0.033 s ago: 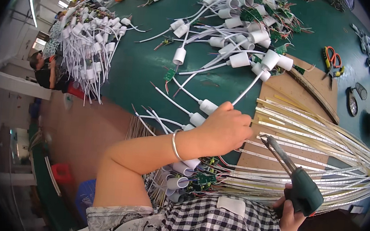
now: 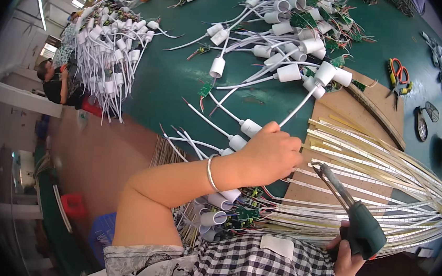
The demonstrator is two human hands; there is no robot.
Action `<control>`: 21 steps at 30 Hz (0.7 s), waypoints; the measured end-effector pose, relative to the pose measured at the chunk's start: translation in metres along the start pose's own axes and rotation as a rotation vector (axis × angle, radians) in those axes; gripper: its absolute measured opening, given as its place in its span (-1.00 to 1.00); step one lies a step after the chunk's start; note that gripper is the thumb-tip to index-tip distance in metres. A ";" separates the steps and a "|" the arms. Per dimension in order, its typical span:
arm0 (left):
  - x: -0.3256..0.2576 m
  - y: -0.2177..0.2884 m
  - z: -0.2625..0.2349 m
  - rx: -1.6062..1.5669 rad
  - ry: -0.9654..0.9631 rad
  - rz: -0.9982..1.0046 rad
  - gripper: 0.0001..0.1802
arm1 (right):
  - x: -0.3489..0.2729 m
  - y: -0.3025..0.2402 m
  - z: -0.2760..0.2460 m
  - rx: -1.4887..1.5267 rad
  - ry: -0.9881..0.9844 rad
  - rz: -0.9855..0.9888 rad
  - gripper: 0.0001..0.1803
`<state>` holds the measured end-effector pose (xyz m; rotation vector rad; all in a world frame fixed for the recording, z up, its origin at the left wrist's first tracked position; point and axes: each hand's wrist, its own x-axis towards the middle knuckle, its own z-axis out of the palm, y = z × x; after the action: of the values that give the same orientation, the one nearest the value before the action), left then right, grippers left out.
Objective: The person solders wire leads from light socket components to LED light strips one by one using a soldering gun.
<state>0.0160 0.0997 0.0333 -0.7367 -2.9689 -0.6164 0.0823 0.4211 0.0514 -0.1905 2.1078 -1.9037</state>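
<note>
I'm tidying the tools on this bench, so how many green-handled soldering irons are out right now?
1. The soldering iron is in the right hand, at the near edge of the green table. Others may be hidden under the wire piles.

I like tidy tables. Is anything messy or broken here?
Nothing looks broken. The white sockets and their wires lie in a tangled heap on the green table, and the long strips fan out loosely.

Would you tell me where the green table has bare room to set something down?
Bare green table lies between the left socket heap and the middle sockets, and beside the cutters. The strips near both hands are crowded.
</note>
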 end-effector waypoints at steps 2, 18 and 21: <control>-0.002 -0.008 -0.009 -0.119 0.023 0.037 -0.86 | 0.000 0.000 -0.001 -0.010 0.027 -0.001 -0.50; -0.093 -0.150 -0.058 0.211 0.392 -0.128 -0.73 | 0.005 -0.008 0.012 -0.002 0.122 0.025 -0.47; -0.079 -0.158 -0.057 -0.059 0.563 -0.285 -0.86 | -0.001 -0.003 0.006 0.035 0.122 0.014 -0.49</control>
<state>0.0106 -0.0853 0.0185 -0.0997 -2.5426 -0.7724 0.0853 0.4155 0.0538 -0.0526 2.1450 -1.9886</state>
